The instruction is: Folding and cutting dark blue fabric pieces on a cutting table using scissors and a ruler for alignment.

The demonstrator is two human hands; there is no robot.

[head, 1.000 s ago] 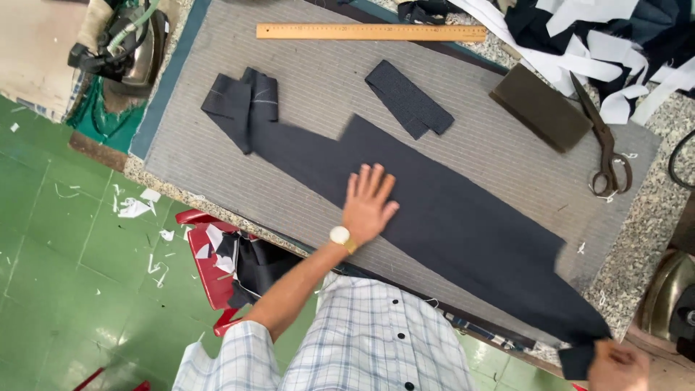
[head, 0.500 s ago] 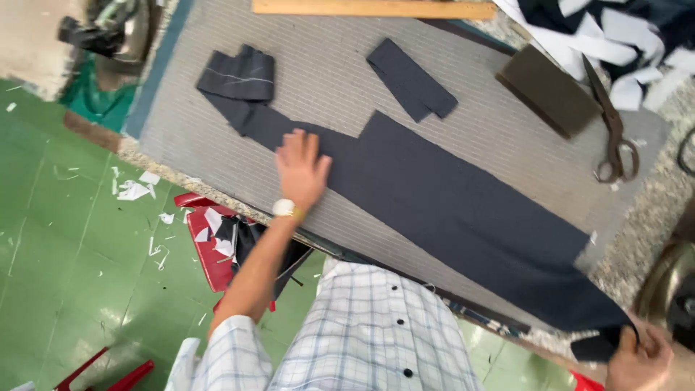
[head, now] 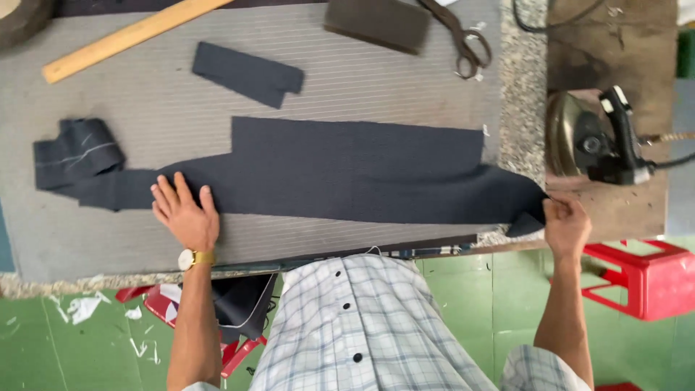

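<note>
A long dark navy cloth piece [head: 347, 170] lies flat across the grey padded table [head: 159, 87]. Its left end is folded up into a bundle [head: 76, 153] with a chalk line on it. My left hand [head: 184, 213], wearing a gold wristwatch, presses flat with fingers spread on the narrow left part of the cloth near the table's front edge. My right hand [head: 566, 224] pinches the cloth's right end where it hangs over the table's edge.
A smaller dark cloth strip [head: 247, 72], a wooden ruler [head: 130, 36], a dark block [head: 378, 22] and scissors [head: 463, 40] lie at the back. An iron [head: 597, 137] sits on the wooden stand to the right. Red stools [head: 641, 279] and cloth scraps are on the green floor.
My left hand slid leftward along the cloth toward the folded end. The view shifted so my right hand holding the cloth's right end now shows fully, and the cloth lies straighter.
</note>
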